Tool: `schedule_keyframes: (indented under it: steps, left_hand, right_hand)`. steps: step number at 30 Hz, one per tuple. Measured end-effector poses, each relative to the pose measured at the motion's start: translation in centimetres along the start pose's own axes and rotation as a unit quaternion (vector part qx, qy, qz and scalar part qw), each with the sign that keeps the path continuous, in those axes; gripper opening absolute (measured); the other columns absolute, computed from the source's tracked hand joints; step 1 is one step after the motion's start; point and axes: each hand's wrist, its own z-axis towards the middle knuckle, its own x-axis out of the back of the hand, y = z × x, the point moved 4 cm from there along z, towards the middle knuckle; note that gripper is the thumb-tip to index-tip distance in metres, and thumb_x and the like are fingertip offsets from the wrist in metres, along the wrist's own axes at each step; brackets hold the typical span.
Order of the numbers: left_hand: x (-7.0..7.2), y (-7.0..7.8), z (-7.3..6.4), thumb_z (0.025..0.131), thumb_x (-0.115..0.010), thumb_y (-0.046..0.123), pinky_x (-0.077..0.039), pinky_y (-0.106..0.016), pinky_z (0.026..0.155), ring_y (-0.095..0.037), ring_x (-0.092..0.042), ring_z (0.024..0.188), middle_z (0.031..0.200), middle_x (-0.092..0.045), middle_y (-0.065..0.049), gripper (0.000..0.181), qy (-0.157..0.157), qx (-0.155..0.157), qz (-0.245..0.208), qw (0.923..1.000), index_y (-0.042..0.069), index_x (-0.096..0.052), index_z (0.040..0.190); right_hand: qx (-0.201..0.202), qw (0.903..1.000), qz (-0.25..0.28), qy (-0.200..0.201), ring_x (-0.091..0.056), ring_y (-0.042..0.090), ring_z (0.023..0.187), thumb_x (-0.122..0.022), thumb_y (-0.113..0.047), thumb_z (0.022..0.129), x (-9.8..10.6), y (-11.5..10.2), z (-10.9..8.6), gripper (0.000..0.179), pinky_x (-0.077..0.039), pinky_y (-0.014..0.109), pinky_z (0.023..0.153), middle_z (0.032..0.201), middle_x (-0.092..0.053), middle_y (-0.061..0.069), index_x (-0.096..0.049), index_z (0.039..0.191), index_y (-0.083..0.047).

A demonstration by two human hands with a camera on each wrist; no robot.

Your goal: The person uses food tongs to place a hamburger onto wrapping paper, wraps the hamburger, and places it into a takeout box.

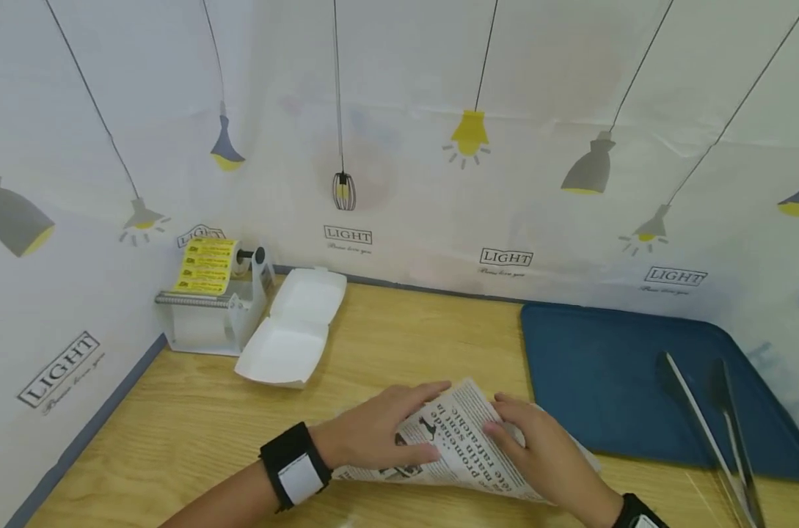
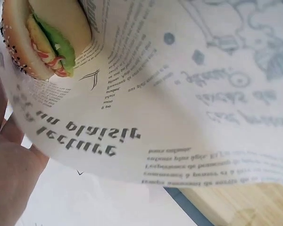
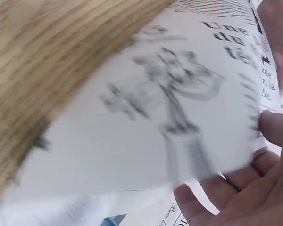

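A sheet of newsprint wrapping paper (image 1: 468, 440) is folded over on the table between both hands. Inside its fold, the left wrist view reveals a burger (image 2: 26, 40) with a seeded bun and green lettuce; the head view hides it behind the paper. My left hand (image 1: 379, 429) holds the paper's left side, thumb lying over the printed face and fingers along the far side. On the right, my right hand (image 1: 544, 447) grips the other side. The right wrist view has the right thumb (image 3: 276, 127) at the paper's edge and the fingers curled below it.
An open white clamshell box (image 1: 287, 348) stands at the back left, beside a label dispenser (image 1: 204, 323) with a yellow label roll (image 1: 208, 265). A blue tray (image 1: 593, 381) lies at the right, metal tongs (image 1: 692, 411) resting across it. A printed wall covering (image 1: 412, 183) encloses the table.
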Motion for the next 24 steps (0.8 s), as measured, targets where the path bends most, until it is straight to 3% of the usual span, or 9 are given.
schedule_keyframes:
  steps: [4, 9, 13, 16, 20, 24]
  left_hand:
    - [-0.4, -0.4, 0.0, 0.101, -0.067, 0.027, -0.05, -0.025, 0.099, 0.001, -0.062, 0.109, 0.131, -0.064, 0.004, 0.076, 0.046, 0.038, 0.018, 0.998, 0.012, -0.023, 0.161]
    - [-0.4, -0.7, -0.3, 0.094, -0.074, 0.013, -0.053, -0.025, 0.094, -0.009, -0.061, 0.114, 0.145, -0.046, -0.009, 0.088, 0.116, 0.079, 0.034, 0.9896, 0.023, -0.019, 0.163]
    - [-0.4, -0.8, -0.6, 0.094, -0.074, 0.012, -0.054, -0.021, 0.086, -0.009, -0.063, 0.109, 0.154, -0.037, -0.009, 0.088, 0.14, 0.082, 0.035, 0.9862, 0.024, -0.02, 0.163]
    - [-0.4, -0.8, -0.7, 0.097, -0.071, 0.013, -0.055, -0.021, 0.083, -0.009, -0.064, 0.107, 0.154, -0.038, -0.006, 0.084, 0.152, 0.085, 0.042, 0.9838, 0.024, -0.021, 0.163]
    - [-0.4, -0.9, -0.8, 0.1, -0.068, 0.018, -0.056, -0.022, 0.082, -0.01, -0.067, 0.104, 0.148, -0.047, -0.006, 0.078, 0.169, 0.091, 0.047, 0.9803, 0.022, -0.022, 0.163]
    - [-0.2, -0.9, -0.6, 0.102, -0.064, 0.023, -0.056, -0.022, 0.077, -0.006, -0.068, 0.091, 0.129, -0.063, -0.004, 0.065, 0.177, 0.101, 0.061, 0.9771, 0.014, -0.033, 0.158]
  right_hand:
    - [-0.033, 0.9993, -0.011, -0.013, -0.068, 0.018, 0.109, -0.067, -0.023, 0.1, -0.7, 1.0, -0.1, 0.013, -0.055, 0.042, 0.092, 0.116, -0.073, 0.001, -0.073, 0.11, -0.02]
    - [-0.033, 0.9989, -0.032, -0.007, -0.061, -0.001, 0.082, -0.068, -0.024, 0.099, -1.0, 1.4, -0.2, 0.013, -0.052, 0.028, 0.074, 0.095, -0.07, -0.013, -0.073, 0.108, -0.017]
    - [-0.033, 0.9988, -0.036, 0.002, -0.048, -0.001, 0.066, -0.07, -0.024, 0.097, -1.1, 1.3, 0.0, 0.004, -0.044, 0.023, 0.063, 0.077, -0.061, -0.018, -0.069, 0.096, -0.02]
    - [-0.051, 0.9978, -0.042, 0.013, -0.052, 0.001, 0.069, -0.073, -0.023, 0.094, -1.2, 1.2, 0.3, 0.008, -0.045, 0.026, 0.065, 0.08, -0.063, -0.017, -0.067, 0.091, -0.022]
    - [-0.072, 0.9961, -0.046, 0.023, -0.065, 0.01, 0.088, -0.077, -0.024, 0.092, -1.4, 1.3, 0.7, 0.01, -0.054, 0.037, 0.079, 0.094, -0.072, -0.011, -0.067, 0.091, -0.023]
    - [-0.069, 0.9961, -0.048, 0.026, -0.068, 0.015, 0.094, -0.077, -0.024, 0.092, -1.4, 1.3, 1.0, 0.009, -0.056, 0.044, 0.085, 0.097, -0.074, -0.007, -0.069, 0.095, -0.021]
